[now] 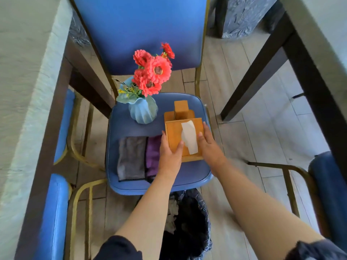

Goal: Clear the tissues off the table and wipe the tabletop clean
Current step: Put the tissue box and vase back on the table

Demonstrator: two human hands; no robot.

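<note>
A wooden tissue box (pixel 174 135) with a white tissue (pixel 189 137) sticking out of its top stands on the seat of a blue chair (pixel 131 182). My left hand (pixel 170 153) grips the box's left side, thumb on its top. My right hand (pixel 207 145) grips the right side. A grey cloth (pixel 131 158) and a purple cloth (pixel 153 156) lie folded on the seat, left of the box. The table (pixel 20 91) runs along the left edge of the view.
A blue vase (pixel 143 111) with red flowers (pixel 153 72) stands at the back of the seat. A bin with a black bag (pixel 189 222) holding crumpled tissues sits on the floor below my arms. More blue chairs stand at the left and right; a second table is at the upper right.
</note>
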